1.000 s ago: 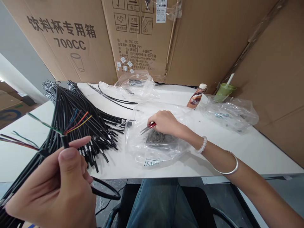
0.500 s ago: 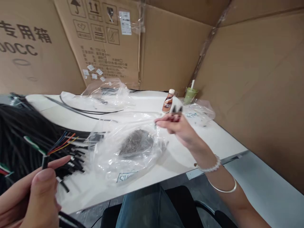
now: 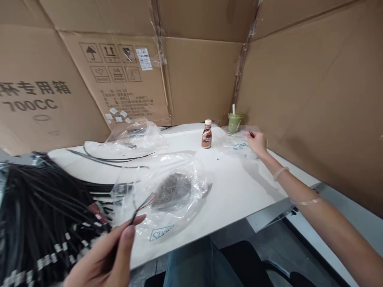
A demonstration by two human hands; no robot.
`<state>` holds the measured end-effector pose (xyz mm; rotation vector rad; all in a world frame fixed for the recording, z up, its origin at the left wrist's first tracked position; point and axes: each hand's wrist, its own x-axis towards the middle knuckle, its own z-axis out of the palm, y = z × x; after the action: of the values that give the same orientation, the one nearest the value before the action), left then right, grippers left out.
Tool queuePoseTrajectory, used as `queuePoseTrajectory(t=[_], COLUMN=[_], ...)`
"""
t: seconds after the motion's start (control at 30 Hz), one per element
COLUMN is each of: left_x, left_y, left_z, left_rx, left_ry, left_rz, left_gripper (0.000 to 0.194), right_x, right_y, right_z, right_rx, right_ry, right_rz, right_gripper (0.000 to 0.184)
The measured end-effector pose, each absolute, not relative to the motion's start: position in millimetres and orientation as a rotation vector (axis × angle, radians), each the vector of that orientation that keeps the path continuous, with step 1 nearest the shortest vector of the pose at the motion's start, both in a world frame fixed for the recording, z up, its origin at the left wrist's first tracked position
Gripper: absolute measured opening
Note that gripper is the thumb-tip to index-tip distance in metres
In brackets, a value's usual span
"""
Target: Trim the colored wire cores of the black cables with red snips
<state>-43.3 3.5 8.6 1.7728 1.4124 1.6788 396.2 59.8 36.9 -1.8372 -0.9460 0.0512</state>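
Observation:
At the lower left, my left hand [image 3: 104, 255] pinches a black cable [image 3: 133, 219] between thumb and forefinger. Thin coloured wires [image 3: 147, 202] fan out of the cable's stripped end, in front of a clear plastic bag [image 3: 187, 215]. That bag holds a heap of small grey pieces [image 3: 172, 189], too fine to make out singly. My right hand [image 3: 257, 143] is stretched to the far right of the table, fingers closed around a small dark red and black tool [image 3: 251, 134], mostly hidden. Below it lies a flat clear bag [image 3: 231, 139] with blue-green print.
Many black cables [image 3: 38, 207] with white-banded ends cover the left side. A brown bottle [image 3: 206, 135] and a green cup [image 3: 234, 122] stand at the back. Another clear bag [image 3: 149, 133] lies at back left. Tall cardboard [image 3: 203, 79] walls the table's back and right.
My right hand has moved from beside the bag of grey pieces to the far right, tool still held. My left hand and cable now appear further right, and the view has shifted.

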Motion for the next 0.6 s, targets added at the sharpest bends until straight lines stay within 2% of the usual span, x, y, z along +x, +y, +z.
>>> queuePoseTrajectory(t=[0.03, 0.1, 0.27, 0.43, 0.6], left_x=[-40, -34, -23, -17, -22], left_y=[1, -3, -12, -21, -24], left_z=[11, 15, 17, 17, 18], left_rx=[1.845, 1.890, 1.803, 1.850, 2.473], left_ry=[1.368, 1.364, 1.419, 1.362, 1.253], left_rz=[1.646, 1.568, 1.492, 1.562, 1.674], left_gripper=[0.021, 0.018, 0.023, 0.023, 0.015], right_x=[379, 334, 210, 136, 115], right_y=[52, 30, -31, -39, -36], right_z=[30, 15, -7, 11, 32], right_rx=[-1.780, -1.635, -1.291, -0.923, -0.842], right_ry=[-0.975, -1.104, -1.397, -1.179, -1.020], right_rz=[0.102, 0.236, 0.575, 1.024, 1.047], right_gripper=[0.027, 0.042, 0.040, 0.035, 0.032])
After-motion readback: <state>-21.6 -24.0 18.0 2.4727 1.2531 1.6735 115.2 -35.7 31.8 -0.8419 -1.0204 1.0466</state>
